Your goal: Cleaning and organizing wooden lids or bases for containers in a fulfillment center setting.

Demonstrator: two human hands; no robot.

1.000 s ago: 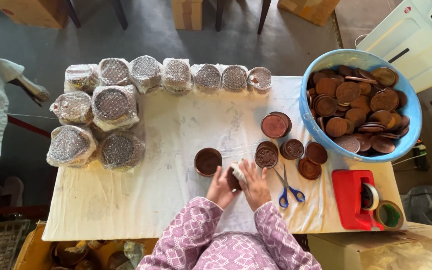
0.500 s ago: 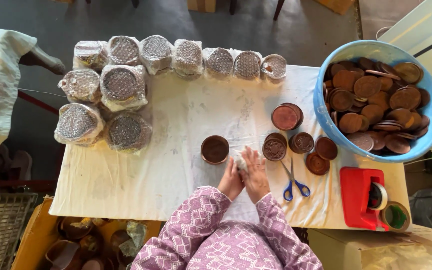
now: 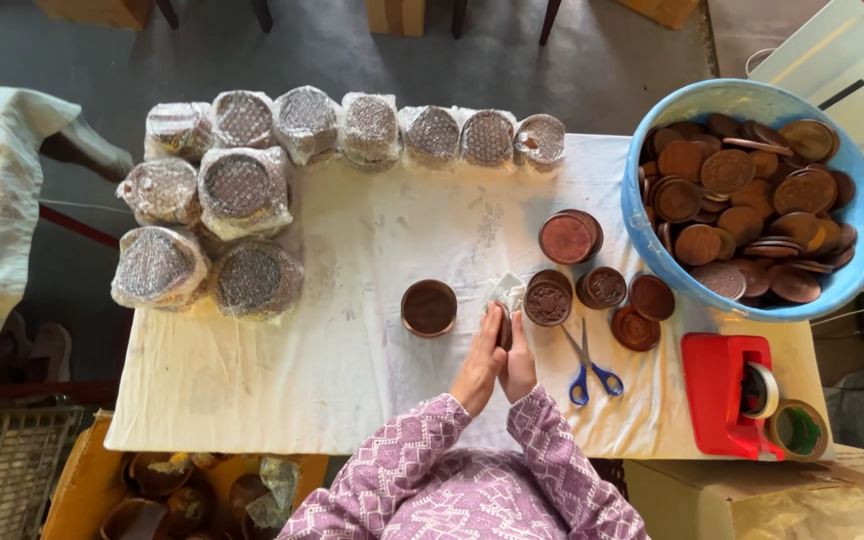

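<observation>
**Both hands pressed around a small brown disc at the table's near edge**

My left hand [image 3: 479, 362] and right hand [image 3: 518, 362] are pressed together palm to palm, closed on a small brown disc [image 3: 504, 331] with a scrap of white wrap [image 3: 505, 291] sticking out past my fingertips. The disc is mostly hidden between my palms (only a dark edge shows).

At the far left of the table [image 3: 252, 400] sit the wrapped bundles [image 3: 242, 190]: round stacks in crinkled clear film, about 7 in a row along the far edge and 4 more clustered nearer me. No labels are readable on them.

A moment ago my hands sat lower and wider apart around the wrap; now they have closed up and moved toward the loose discs [image 3: 602, 288].

The discs are flat, round, reddish-brown with patterned faces. One shallow dish [image 3: 428, 306] lies just left of my hands. A blue plastic tub [image 3: 857, 190] at the right is heaped with more. Blue-handled scissors [image 3: 588, 368] lie just right of my hands, and a red tape dispenser [image 3: 722, 390] sits beyond them. The table cover is creased pale cloth.
</observation>
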